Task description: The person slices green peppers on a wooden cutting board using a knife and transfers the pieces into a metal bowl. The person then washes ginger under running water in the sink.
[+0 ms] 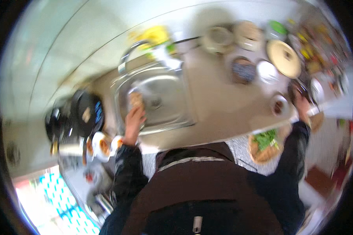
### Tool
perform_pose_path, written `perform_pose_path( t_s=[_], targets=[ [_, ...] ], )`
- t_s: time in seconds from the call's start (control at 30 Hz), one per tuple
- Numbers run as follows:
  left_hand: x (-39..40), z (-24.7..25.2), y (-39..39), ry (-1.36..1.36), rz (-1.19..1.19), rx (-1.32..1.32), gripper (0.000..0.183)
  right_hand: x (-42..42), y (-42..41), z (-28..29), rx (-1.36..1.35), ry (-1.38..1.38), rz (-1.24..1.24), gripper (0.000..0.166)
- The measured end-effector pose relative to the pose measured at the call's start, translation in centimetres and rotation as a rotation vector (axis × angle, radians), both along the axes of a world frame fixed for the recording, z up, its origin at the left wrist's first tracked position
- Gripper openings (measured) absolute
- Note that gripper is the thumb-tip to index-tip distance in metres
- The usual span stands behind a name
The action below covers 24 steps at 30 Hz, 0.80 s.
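Note:
Over the left side of the stainless-steel sink [170, 117], my left hand [133, 119] has its fingers on a light-brown piece [136, 99]. Blur hides what that piece is. A curved faucet [125, 57] rises at the sink's back left. My right hand [302, 104] reaches to the right end of the counter [220, 97], against a dark, shiny vessel [295, 86]; its grip is too blurred to make out. Just left of that hand stands a small white cup [279, 105] with something dark red-brown inside.
At the back right stand a round cream lid [283, 58], a white bowl [267, 71], a dark-filled jar [243, 70] and a green-lidded container [277, 28]. Black pans [86, 113] and food dishes [101, 147] are at left. A basket [260, 157] of greens sits below the counter edge.

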<state>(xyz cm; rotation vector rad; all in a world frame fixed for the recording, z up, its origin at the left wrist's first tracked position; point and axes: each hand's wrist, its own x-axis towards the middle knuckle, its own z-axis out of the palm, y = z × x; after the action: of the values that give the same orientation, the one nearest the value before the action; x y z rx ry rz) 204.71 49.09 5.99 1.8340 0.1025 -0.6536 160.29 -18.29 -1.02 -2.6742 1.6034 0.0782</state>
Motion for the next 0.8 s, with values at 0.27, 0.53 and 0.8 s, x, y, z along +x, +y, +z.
perform_pose_path(
  t_s=[0.27, 0.53, 0.8],
  targets=[
    [12.1, -9.7, 7.1, -0.340, 0.113, 0.569, 0.043, 4.3, 13.8, 4.9, 0.207, -0.672, 0.127, 0.031],
    [16.5, -19.4, 5.8, -0.314, -0.086, 0.815, 0.061, 12.0, 31.0, 6.0, 0.533, -0.419, 0.302, 0.017],
    [12.7, -12.1, 0.0, 0.242, -0.118, -0.034, 0.044, 23.6, 39.9, 2.8, 0.955, -0.483, 0.362, 0.027]
  ],
)
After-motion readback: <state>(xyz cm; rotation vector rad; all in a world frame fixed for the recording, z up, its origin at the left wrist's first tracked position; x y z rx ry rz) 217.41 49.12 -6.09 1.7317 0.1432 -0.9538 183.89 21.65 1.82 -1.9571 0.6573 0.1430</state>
